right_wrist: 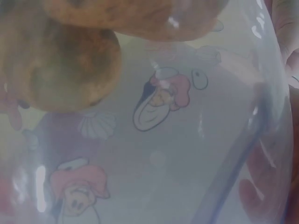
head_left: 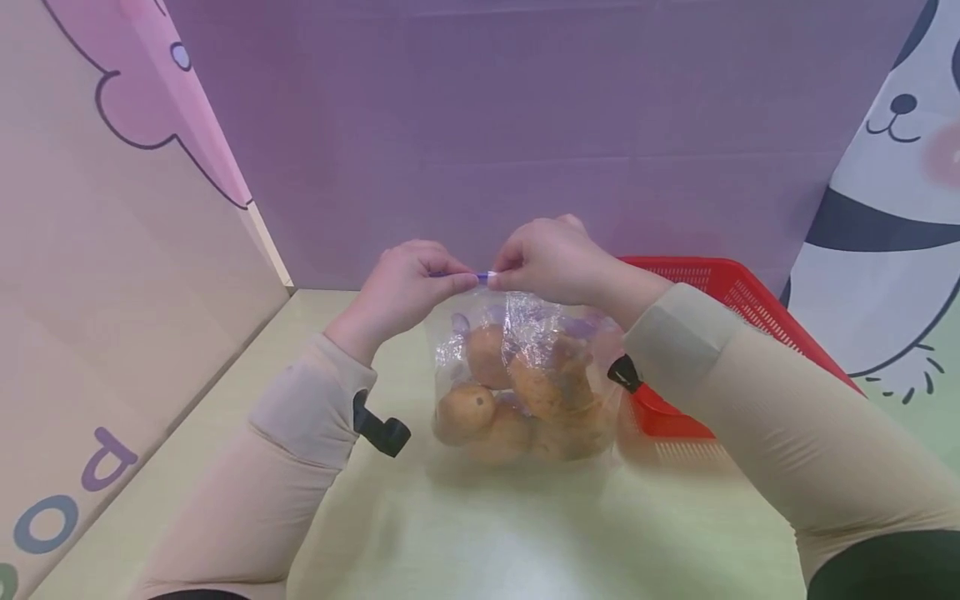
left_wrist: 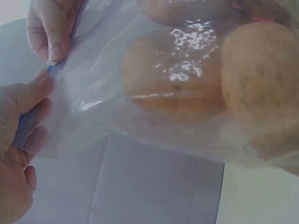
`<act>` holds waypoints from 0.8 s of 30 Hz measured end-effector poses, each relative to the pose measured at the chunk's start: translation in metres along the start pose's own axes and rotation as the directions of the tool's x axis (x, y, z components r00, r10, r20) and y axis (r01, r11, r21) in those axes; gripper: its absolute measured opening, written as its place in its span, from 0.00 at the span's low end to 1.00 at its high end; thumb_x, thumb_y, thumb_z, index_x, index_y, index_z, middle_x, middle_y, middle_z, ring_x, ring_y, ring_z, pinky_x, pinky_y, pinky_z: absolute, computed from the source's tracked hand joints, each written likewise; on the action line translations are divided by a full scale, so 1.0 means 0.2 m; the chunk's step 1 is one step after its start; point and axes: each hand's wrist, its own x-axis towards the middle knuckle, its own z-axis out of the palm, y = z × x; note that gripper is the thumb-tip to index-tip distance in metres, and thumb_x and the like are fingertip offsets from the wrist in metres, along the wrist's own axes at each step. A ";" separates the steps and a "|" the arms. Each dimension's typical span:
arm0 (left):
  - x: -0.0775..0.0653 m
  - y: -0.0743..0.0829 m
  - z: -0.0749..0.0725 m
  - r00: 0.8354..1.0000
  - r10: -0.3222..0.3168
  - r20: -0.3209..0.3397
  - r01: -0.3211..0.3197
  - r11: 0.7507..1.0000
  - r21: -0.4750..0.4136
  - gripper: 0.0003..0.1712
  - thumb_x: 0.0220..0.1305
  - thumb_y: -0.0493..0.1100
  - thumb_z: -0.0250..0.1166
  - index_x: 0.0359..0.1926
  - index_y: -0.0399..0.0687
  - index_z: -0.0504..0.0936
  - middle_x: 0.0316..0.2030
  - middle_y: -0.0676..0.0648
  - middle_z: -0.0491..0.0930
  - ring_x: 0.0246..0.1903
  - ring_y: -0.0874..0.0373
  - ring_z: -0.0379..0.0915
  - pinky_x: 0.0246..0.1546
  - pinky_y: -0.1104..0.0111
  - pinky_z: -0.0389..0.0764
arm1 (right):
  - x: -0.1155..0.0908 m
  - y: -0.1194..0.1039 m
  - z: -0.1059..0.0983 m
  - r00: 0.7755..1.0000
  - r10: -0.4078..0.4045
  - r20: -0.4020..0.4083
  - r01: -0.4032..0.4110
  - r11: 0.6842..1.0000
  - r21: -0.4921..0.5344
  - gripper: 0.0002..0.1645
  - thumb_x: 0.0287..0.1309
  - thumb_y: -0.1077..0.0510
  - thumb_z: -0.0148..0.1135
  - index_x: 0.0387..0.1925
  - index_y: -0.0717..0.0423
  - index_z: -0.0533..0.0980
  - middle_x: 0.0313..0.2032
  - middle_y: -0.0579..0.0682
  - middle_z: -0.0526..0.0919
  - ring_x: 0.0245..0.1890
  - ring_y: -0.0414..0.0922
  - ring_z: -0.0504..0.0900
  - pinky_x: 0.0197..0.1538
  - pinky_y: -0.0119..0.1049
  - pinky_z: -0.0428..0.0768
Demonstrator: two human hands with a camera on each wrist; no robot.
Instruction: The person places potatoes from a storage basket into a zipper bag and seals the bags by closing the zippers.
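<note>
A clear zip bag [head_left: 442, 358] printed with small cartoon figures stands upright on the table, holding several brown potatoes [head_left: 551, 387]. Along its top runs a blue-purple zip strip [head_left: 482, 277]. My left hand [head_left: 408, 283] pinches that strip between thumb and fingers at the left part of the top edge. Just beside it, my right hand [head_left: 551, 260] pinches a small white slider [left_wrist: 52, 63] on the strip. Through the bag in the right wrist view, potatoes [right_wrist: 60, 65] and the printed figures [right_wrist: 161, 100] show; the right hand's fingers [right_wrist: 252, 198] appear partly behind the film.
A red perforated basket [head_left: 723, 271] stands behind and right of the bag, partly hidden by the right forearm. A purple panel [head_left: 487, 125] closes off the back of the pale table [head_left: 540, 542]. Decorated panels rise at the left [head_left: 150, 292] and right [head_left: 885, 275].
</note>
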 end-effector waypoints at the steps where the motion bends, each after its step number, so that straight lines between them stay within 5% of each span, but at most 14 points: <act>1: 0.00 0.00 0.00 1.000 -0.003 0.001 0.003 1.000 -0.004 0.08 0.58 0.49 0.69 0.38 0.56 0.90 0.33 0.56 0.82 0.41 0.59 0.71 0.50 0.59 0.65 | 0.00 0.00 0.00 1.000 0.000 -0.001 0.000 1.000 0.000 0.10 0.58 0.47 0.65 0.37 0.44 0.86 0.33 0.37 0.84 0.39 0.40 0.76 0.54 0.47 0.56; 8: 0.00 0.01 0.00 1.000 -0.019 0.000 0.019 1.000 -0.020 0.08 0.58 0.48 0.69 0.37 0.54 0.90 0.33 0.55 0.81 0.40 0.59 0.71 0.45 0.61 0.68 | -0.02 0.02 -0.01 1.000 -0.003 0.006 0.003 1.000 -0.005 0.10 0.58 0.46 0.65 0.37 0.43 0.86 0.34 0.38 0.83 0.40 0.41 0.76 0.54 0.47 0.56; 24: -0.01 -0.03 0.00 0.999 -0.008 -0.031 0.008 1.000 -0.004 0.08 0.58 0.48 0.69 0.37 0.54 0.90 0.33 0.55 0.82 0.44 0.58 0.70 0.57 0.54 0.58 | -0.05 0.09 -0.02 0.999 0.038 0.023 -0.037 0.998 -0.044 0.10 0.57 0.47 0.66 0.37 0.44 0.86 0.35 0.40 0.84 0.42 0.42 0.76 0.54 0.49 0.58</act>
